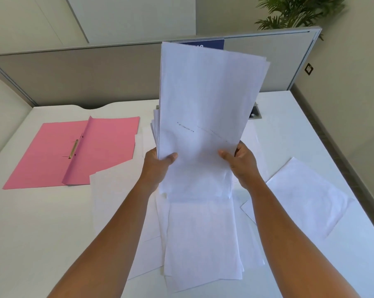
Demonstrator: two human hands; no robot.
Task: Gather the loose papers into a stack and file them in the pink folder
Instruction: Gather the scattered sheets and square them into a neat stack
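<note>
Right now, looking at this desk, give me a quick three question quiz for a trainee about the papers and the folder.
1. True or false: the pink folder lies shut on the desk.
2. Which hands grip the raised stack of papers? A. left hand only B. right hand only C. both
3. Fill in: loose sheets not yet gathered lie on the ____.

Key
1. False: it lies open, its metal fastener showing.
2. C: one hand holds each lower side edge of the stack.
3. Desk: several lie under the arms, and one lies to the right.
</note>
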